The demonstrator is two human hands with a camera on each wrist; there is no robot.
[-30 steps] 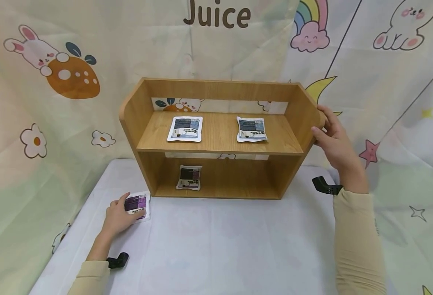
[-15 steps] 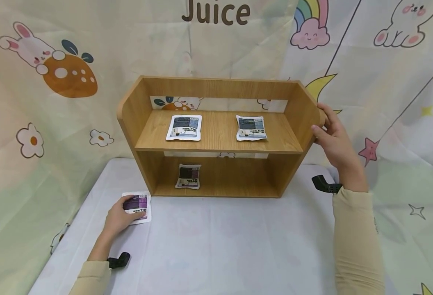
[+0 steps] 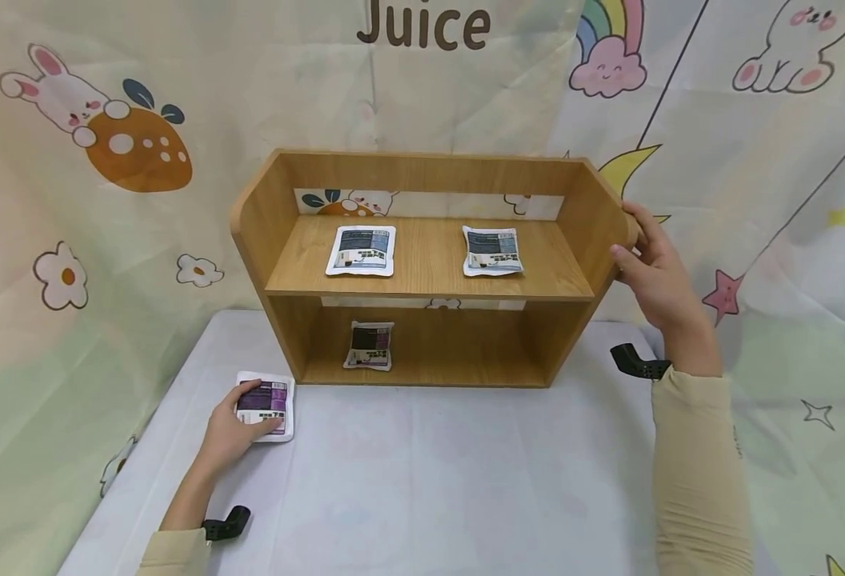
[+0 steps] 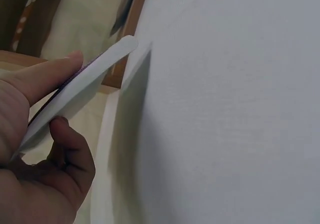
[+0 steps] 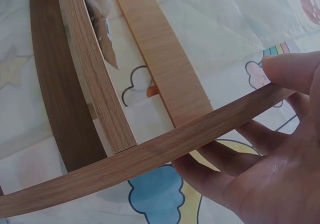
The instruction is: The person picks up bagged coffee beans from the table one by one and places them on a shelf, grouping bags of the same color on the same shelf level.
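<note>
The left hand (image 3: 230, 428) pinches a flat white foil pouch with a purple label (image 3: 266, 406), lifting its edge off the white tablecloth (image 3: 430, 480); its print is unreadable. The right hand (image 3: 656, 276) grips the rounded side panel of the wood-grain two-tier shelf (image 3: 430, 268). The cartoon backdrop (image 3: 422, 28) reads "Juice".

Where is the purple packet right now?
In the head view, the purple packet lies low left on the white table, pinched by the left hand, before the wooden shelf.

Flat white packet (image 3: 267, 406) with purple label, one edge seemingly lifted off the white tablecloth (image 3: 422, 480), pinched
</note>
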